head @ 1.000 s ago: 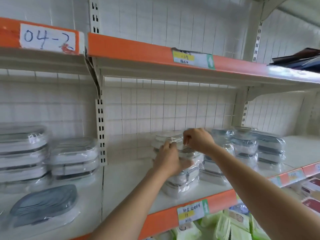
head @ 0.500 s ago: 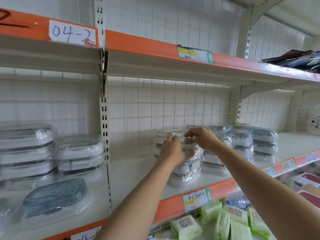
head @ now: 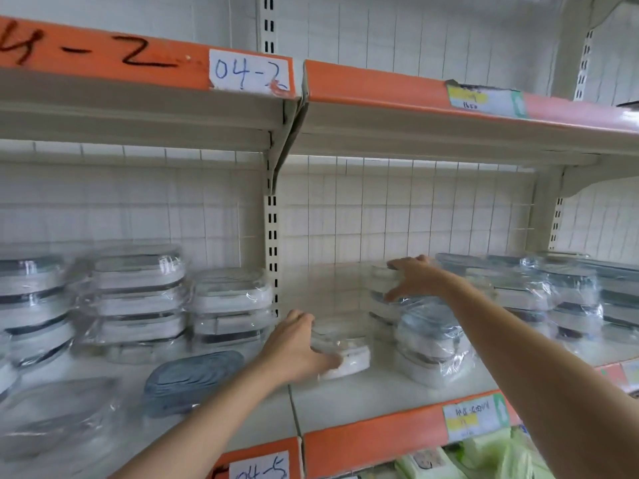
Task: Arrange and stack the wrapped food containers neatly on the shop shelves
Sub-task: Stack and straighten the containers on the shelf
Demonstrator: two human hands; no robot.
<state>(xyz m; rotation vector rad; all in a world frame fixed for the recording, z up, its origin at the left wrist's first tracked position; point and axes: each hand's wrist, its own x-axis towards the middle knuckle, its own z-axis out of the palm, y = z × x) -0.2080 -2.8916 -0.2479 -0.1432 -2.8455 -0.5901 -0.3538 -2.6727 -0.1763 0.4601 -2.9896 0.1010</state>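
Note:
My left hand (head: 297, 347) grips a single wrapped white food container (head: 345, 354) and holds it just above the shelf (head: 363, 399), left of the middle stack. My right hand (head: 415, 276) reaches further back, thumb below and fingers on top of a wrapped container (head: 382, 276) at the top of a back stack. A front stack of wrapped containers (head: 432, 344) stands below my right wrist. More stacks (head: 560, 295) fill the shelf to the right.
Left of the slotted upright (head: 271, 250) stand several stacks of wrapped containers (head: 138, 299) and a flat grey lid in plastic (head: 190, 382). An orange-edged upper shelf (head: 380, 88) hangs overhead. Green wipe packs (head: 484, 454) lie on the shelf below.
My hands have parted. The left hand came down and left with one container from the stack; the right hand stayed on the stack's top. The view swung left.

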